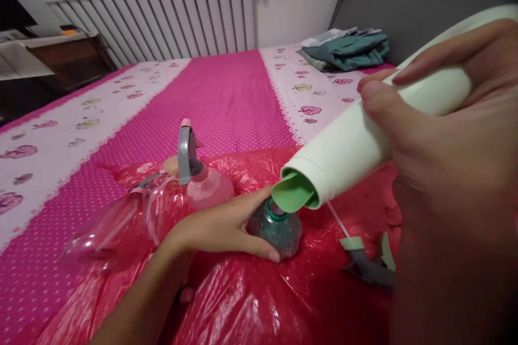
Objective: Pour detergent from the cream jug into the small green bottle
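A pale cream bottle [356,145] with a green pouring spout [293,191] lies tilted across the right half of the frame, its long axis running from the upper right down toward the centre, spout end lowest and pointing down-left. The right hand [441,135] is wrapped around the bottle's upper part, thumb and fingers clasped on it, filling the right edge of the frame. The spout hangs just above the open green-rimmed neck of a small clear bottle [275,229] that stands upright at the centre on a red plastic sheet [251,291]. The left hand [226,223], reaching in from the lower left, cups that small bottle from its left side, fingers curled round its base and shoulder. Just left of the hand, a pink spray bottle [206,186] with a grey trigger head [185,153] stands upright, and a clear bottle [117,221] lies on its side beside it toward the lower left. At the lower right, a loose grey spray head [370,264] with a thin tube lies on the sheet. The sheet covers part of a bed with a pink dotted bedspread [226,91]. Folded clothes [348,48] sit at the upper right near a grey headboard, and a white radiator [162,16] runs along the wall at the top.
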`<control>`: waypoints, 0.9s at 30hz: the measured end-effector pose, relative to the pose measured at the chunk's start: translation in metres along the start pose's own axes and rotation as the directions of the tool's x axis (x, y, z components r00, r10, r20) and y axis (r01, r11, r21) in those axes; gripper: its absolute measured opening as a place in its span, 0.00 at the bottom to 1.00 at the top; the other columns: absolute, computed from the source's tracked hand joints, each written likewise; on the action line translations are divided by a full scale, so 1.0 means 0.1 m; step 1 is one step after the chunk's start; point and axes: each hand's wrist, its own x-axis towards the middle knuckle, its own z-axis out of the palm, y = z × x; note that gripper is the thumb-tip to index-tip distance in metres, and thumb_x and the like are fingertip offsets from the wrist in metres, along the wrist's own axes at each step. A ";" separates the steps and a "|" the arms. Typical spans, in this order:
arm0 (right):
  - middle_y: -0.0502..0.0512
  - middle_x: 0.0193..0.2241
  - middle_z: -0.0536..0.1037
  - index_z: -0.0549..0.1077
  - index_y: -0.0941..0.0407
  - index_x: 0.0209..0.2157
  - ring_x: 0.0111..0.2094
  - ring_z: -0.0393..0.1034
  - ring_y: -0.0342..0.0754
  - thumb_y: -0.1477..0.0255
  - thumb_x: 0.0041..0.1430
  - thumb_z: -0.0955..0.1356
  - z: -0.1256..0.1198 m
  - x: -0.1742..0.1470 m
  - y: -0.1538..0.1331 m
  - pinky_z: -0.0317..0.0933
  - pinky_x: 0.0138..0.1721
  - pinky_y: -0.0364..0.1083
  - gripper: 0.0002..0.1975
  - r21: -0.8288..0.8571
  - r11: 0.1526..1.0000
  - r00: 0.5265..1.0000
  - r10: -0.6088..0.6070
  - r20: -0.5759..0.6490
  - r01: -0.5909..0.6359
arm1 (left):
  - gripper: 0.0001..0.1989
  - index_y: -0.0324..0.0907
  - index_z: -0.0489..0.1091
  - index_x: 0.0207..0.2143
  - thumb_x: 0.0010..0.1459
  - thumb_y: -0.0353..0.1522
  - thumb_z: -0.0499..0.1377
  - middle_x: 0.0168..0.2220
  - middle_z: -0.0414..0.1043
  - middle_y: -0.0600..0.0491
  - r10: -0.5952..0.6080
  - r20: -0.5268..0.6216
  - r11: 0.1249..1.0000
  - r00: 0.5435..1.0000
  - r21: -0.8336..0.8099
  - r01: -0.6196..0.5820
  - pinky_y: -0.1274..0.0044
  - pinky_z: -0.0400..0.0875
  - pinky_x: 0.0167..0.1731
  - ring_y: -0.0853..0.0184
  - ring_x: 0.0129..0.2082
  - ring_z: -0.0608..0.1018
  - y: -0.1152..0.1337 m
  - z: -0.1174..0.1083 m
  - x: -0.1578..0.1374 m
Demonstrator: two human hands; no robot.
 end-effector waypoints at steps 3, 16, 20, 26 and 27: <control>0.49 0.42 0.70 0.67 0.60 0.37 0.42 0.65 0.32 0.67 0.60 0.69 0.02 0.00 -0.01 0.62 0.47 0.40 0.11 -0.025 0.999 1.000 -0.025 -0.009 0.025 | 0.49 0.47 0.52 0.72 0.55 0.42 0.72 0.69 0.61 0.46 -0.008 -0.015 1.000 1.000 0.000 0.008 0.63 0.65 0.64 0.54 0.63 0.71 0.00 0.01 0.00; 0.52 0.45 0.68 0.63 0.60 0.39 0.48 0.71 0.38 0.65 0.59 0.70 0.00 0.01 -0.10 0.68 0.60 0.45 0.16 0.060 0.997 0.998 0.048 0.028 -0.049 | 0.47 0.47 0.54 0.71 0.55 0.42 0.72 0.70 0.59 0.46 -0.004 -0.020 1.000 1.000 -0.018 0.004 0.63 0.60 0.67 0.53 0.67 0.67 0.03 0.01 0.02; 0.54 0.42 0.67 0.60 0.62 0.36 0.47 0.71 0.39 0.67 0.59 0.70 0.03 0.02 -0.12 0.69 0.58 0.44 0.16 0.118 0.993 1.000 -0.002 0.022 -0.001 | 0.47 0.46 0.55 0.71 0.54 0.42 0.72 0.70 0.60 0.45 0.004 -0.015 1.000 1.000 -0.017 -0.004 0.62 0.60 0.67 0.52 0.66 0.68 0.02 0.01 0.02; 0.54 0.42 0.68 0.60 0.61 0.36 0.46 0.71 0.39 0.66 0.59 0.70 0.04 0.03 -0.15 0.69 0.58 0.43 0.16 0.118 0.993 1.000 -0.002 0.016 0.000 | 0.47 0.46 0.55 0.71 0.54 0.41 0.72 0.69 0.61 0.45 0.001 -0.020 1.000 1.000 -0.030 -0.002 0.62 0.62 0.66 0.52 0.64 0.70 0.03 0.02 0.02; 0.54 0.42 0.68 0.61 0.61 0.36 0.46 0.72 0.39 0.66 0.59 0.70 0.05 0.03 -0.13 0.69 0.58 0.44 0.16 0.132 0.991 1.000 -0.003 0.003 0.003 | 0.47 0.46 0.55 0.71 0.54 0.41 0.72 0.69 0.62 0.45 -0.004 -0.020 1.000 1.000 -0.030 0.003 0.61 0.62 0.66 0.52 0.64 0.70 0.04 0.02 0.02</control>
